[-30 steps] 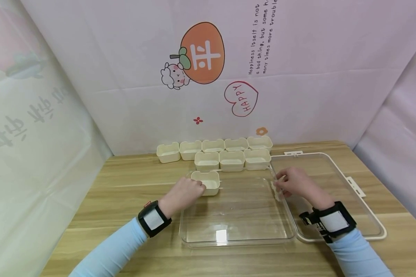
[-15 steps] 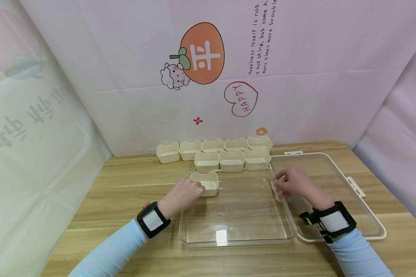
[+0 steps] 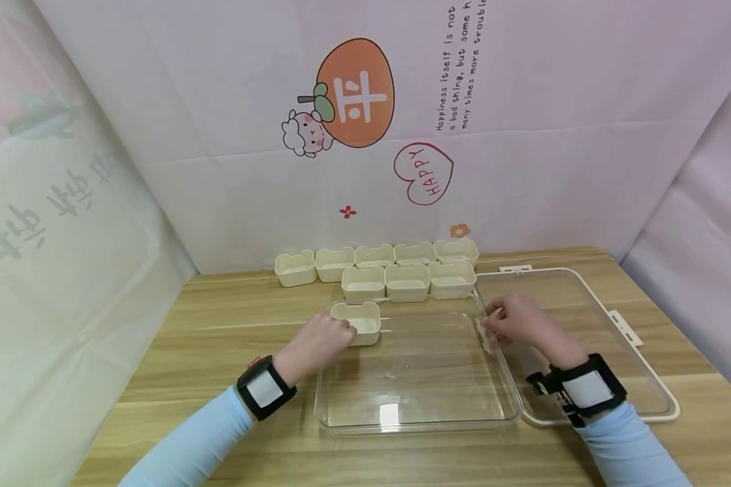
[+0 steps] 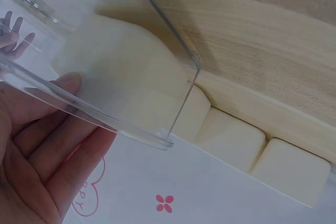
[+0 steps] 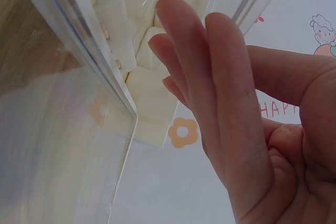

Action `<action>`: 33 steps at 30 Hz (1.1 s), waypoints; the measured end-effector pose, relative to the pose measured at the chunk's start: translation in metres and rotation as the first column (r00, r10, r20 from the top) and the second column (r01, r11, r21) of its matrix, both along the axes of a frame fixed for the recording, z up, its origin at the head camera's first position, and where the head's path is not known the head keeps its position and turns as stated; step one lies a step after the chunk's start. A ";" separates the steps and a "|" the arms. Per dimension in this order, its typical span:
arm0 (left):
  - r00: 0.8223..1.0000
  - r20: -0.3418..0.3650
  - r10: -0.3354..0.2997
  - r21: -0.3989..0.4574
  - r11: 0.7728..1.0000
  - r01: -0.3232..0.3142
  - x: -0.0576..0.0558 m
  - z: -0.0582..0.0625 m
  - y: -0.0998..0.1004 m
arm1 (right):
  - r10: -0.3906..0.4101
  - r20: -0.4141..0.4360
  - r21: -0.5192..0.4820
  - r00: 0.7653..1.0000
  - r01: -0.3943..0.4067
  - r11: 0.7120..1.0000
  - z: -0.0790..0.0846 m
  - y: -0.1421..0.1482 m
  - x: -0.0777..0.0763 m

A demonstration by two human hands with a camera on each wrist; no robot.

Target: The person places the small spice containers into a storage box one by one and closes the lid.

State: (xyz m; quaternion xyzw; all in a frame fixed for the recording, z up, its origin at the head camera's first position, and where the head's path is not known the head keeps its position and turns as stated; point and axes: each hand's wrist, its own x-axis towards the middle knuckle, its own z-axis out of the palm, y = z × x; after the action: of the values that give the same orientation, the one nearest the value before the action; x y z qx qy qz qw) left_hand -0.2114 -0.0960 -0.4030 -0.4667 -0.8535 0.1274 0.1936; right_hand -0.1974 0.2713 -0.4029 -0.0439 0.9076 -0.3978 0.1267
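My left hand [image 3: 318,343] pinches the near side of a small cream plastic bin [image 3: 368,328], at the back left corner of a wide clear plastic box [image 3: 420,421]. The left wrist view shows the thumb [image 4: 67,83] through the clear wall, against the bin's outer face [image 4: 121,61]; the other fingers reach over the rim, their tips hidden. Beside the box's right wall is my right hand [image 3: 520,325], fingertips at the outer side near a white latch [image 3: 483,336]. Its fingers [image 5: 231,77] are nearly straight in the right wrist view, partly covering the thumb.
Several matching cream bins [image 3: 407,284] stand in two rows behind the box, close to the printed backdrop [image 3: 250,189]. On the right a clear lid [image 3: 591,325] with a white frame and latches lies on the wooden table [image 3: 189,379], partly under my right forearm.
My left hand has shifted slightly left, and the cream bin has moved with it towards the box's left wall. The right hand, box and lid have stayed in place.
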 end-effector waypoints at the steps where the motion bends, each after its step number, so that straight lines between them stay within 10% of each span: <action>1: 1.000 0.001 0.000 0.001 1.000 0.000 0.000 0.000 -0.001 | 0.001 -0.001 0.002 1.000 -0.001 1.000 0.000 0.000 0.000; 33: 0.998 0.039 0.040 -0.006 0.999 -0.040 0.003 -0.001 -0.004 | 0.003 0.007 0.000 1.000 -0.003 1.000 -0.001 0.000 -0.001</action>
State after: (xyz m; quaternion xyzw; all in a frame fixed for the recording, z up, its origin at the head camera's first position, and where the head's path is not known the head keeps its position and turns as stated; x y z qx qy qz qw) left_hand -0.2084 -0.1004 -0.4041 -0.4524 -0.8660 0.1244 0.1731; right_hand -0.1985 0.2715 -0.4040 -0.0441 0.9071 -0.3979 0.1303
